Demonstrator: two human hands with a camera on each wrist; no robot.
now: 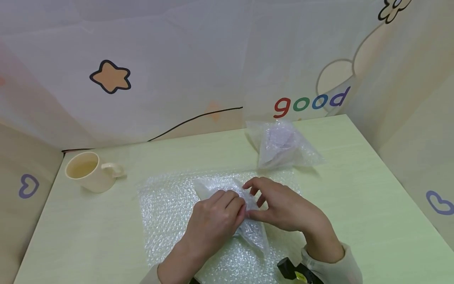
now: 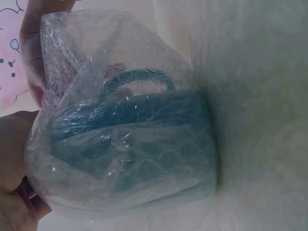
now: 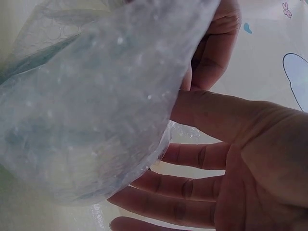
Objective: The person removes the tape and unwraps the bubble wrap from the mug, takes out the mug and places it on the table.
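Note:
In front of me a teal mug (image 2: 134,159) stands inside a bubble-wrap covering (image 1: 253,232), its handle showing through the clear plastic in the left wrist view. My left hand (image 1: 216,217) pinches the gathered wrap at the top with curled fingers. From the other side, my right hand (image 1: 283,205) reaches in, its thumb at the wrap's edge and its fingers spread loosely behind it. The wrapped mug sits on a flat bubble-wrap sheet (image 1: 166,225) spread over the table.
A cream mug (image 1: 101,179) stands at the back left, handle pointing right. At the back right lies another bubble-wrapped bundle (image 1: 281,144), its contents blurred. The pale green table (image 1: 372,221) meets printed cloth walls (image 1: 198,71) behind and on both sides.

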